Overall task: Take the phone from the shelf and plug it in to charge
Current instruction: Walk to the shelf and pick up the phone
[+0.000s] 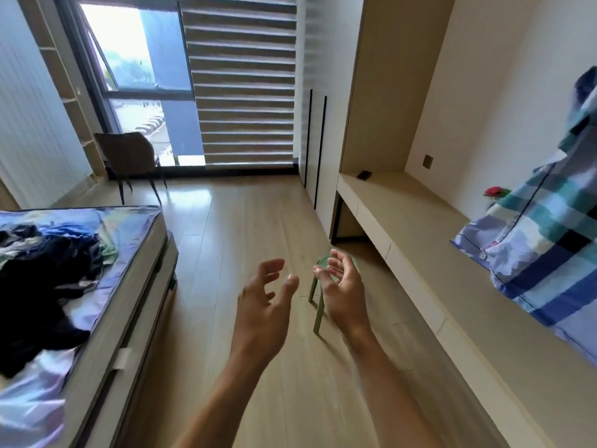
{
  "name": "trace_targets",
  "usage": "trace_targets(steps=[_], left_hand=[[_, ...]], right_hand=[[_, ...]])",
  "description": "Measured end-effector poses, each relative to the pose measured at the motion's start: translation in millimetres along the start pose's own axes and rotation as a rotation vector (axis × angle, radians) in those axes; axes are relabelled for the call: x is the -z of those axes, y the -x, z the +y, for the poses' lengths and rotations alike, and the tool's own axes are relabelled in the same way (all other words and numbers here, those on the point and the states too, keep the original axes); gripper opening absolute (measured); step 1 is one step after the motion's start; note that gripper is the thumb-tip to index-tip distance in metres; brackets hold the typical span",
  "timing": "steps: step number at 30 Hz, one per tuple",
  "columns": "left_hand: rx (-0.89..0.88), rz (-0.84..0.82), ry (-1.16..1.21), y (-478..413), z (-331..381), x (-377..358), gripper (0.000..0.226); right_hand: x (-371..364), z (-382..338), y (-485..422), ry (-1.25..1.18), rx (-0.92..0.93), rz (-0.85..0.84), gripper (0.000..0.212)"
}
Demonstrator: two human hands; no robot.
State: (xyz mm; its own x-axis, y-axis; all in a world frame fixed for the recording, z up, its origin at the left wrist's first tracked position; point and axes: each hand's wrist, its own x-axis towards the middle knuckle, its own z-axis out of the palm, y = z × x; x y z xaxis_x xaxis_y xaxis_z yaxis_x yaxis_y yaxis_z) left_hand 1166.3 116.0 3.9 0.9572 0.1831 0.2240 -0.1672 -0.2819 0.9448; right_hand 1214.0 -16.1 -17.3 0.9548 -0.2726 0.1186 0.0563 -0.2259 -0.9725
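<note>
Your left hand (263, 297) and right hand (342, 286) are both raised in front of you over the wooden floor (245, 221), fingers loosely spread and curled, grasping nothing. The right one hangs in front of a green stool (318, 305). The phone (364, 175), a small dark slab, lies flat at the far end of the long beige shelf (420, 221), near a wall socket (428, 161), well apart from both hands

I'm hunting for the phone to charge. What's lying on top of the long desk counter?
A dark phone at its far end, a red flower, and checked bedding. Anything beneath the bedding is hidden.
</note>
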Motion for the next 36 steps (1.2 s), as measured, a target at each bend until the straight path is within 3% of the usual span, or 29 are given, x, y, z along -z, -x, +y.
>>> trace_targets(steps=[6,20,36], left_hand=[[0.009,-0.014,0.005,-140.8,-43.6,-19.4,0.034],[-0.032,-0.18,0.038,-495.1,-108.3,-64.4,0.031],[-0.07,-0.285,0.029,-858.4,-160.0,-242.2,0.026]], right_hand=[[-59.2,16.6,-129.4,0.014,-0.017,0.0,0.051],[-185.8,36.8,-437.6,-0.033,-0.07,0.185,0.047],[-228.4,117.9,-842.1,-0.093,-0.131,0.293,0.048]])
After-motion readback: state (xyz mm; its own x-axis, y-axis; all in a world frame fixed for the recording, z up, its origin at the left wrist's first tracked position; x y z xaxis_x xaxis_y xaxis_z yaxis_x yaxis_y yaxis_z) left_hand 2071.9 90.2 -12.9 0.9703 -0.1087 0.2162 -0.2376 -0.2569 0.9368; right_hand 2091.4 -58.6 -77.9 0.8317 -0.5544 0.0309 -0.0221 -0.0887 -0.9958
